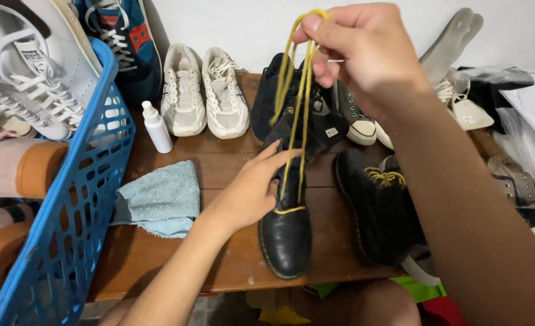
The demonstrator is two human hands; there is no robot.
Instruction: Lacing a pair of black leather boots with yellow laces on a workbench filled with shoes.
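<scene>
Black boot [285,232] on bench [219,265]: left hand [252,193] steadies it (fingers spread); right hand [364,51] grip pinched on yellow lace [300,102].

- A plain white wall [231,24] runs behind everything.
- A brown wooden table [219,163] stands against it, its planks worn and scuffed.
- Even, soft light falls across the tabletop.
- Grey floor [216,311] shows below the table's front edge.

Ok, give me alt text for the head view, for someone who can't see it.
The right hand pinches a yellow lace pulled up taut from a black boot, which the left hand steadies on a wooden table. A second black boot lies to the right; a blue cloth, white spray bottle, white sneakers and blue basket sit left.
</scene>
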